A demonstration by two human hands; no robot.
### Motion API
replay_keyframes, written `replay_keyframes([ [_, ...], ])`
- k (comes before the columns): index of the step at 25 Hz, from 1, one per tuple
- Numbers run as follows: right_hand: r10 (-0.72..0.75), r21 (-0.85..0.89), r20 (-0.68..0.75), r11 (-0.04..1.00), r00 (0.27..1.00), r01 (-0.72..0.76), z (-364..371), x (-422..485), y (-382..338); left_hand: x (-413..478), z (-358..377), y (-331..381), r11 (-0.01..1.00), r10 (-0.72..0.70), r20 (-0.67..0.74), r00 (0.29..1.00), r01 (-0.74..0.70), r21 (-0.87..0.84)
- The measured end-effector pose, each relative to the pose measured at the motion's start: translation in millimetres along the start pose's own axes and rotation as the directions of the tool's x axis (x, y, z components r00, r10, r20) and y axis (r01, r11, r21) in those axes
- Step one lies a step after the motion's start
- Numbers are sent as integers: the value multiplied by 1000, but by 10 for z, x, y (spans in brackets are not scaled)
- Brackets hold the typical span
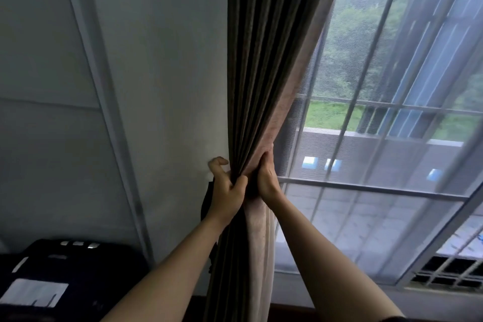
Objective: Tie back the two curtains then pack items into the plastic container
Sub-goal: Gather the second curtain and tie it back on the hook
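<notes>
Fingers (pixel 239 181) of left hand (pixel 227 191) curled shut around gathered folds of brown curtain (pixel 261 73), index finger lifted off toward white wall (pixel 162 86). Right hand (pixel 265 178) closed on curtain's window-side edge, just beside left. Curtain bunched at wall edge of barred window (pixel 379 112). Dark strap (pixel 207 198) hanging behind left wrist. Black case (pixel 73 269) at lower left.

The curtain (pixel 264 73) is matt, woven brown cloth in soft pleats; at three o'clock, a sheer mesh screen (pixel 366 154); at nine o'clock, a smooth matt painted wall (pixel 162 86).
</notes>
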State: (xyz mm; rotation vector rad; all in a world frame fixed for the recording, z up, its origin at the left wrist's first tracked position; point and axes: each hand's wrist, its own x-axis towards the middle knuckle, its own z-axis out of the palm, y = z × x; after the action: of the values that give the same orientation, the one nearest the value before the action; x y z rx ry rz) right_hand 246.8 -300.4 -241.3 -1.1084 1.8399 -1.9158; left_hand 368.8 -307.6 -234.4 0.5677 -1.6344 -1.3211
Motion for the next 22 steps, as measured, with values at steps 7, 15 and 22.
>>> replay_keyframes([
  [7, 245, 226, 132, 936, 960, -270, 219, -56, -167, 294, -373, 139, 939, -333, 206, 920, 343, -16],
  [15, 184, 352, 235, 899, 955, -260, 100, -121, -280, 388, -388, 223, 924, -370, 299, 880, 382, 18],
  [22, 223, 375, 201, 882, 954, -285, 49, -104, -239, 359, -391, 129, 943, -323, 260, 910, 287, 165],
])
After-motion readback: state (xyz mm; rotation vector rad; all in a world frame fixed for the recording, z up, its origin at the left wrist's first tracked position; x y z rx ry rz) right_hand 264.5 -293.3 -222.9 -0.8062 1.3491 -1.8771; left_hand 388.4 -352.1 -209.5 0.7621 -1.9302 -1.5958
